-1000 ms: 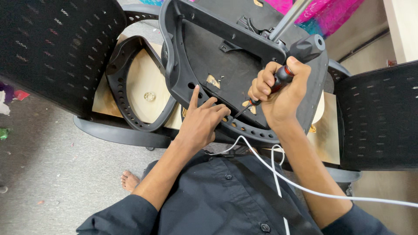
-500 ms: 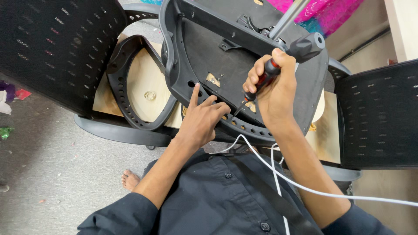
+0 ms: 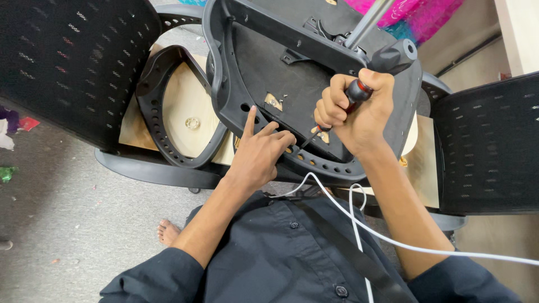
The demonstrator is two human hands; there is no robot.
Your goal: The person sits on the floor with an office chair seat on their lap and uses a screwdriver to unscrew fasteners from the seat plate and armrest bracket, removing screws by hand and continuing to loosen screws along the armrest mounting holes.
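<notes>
Raised slightly since before, the right hand [image 3: 359, 109] grips a screwdriver [image 3: 348, 101] pointing toward 7 o'clock; the left hand [image 3: 259, 151], index finger extended, presses the black seat frame [image 3: 224, 67]

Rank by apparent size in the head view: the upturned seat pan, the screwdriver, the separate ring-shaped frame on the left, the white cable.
1. Seat pan, largest.
2. Ring-shaped frame.
3. White cable: long but thin, and nearer the camera, so its rank is unsure.
4. Screwdriver, mostly hidden in the right hand.
</notes>
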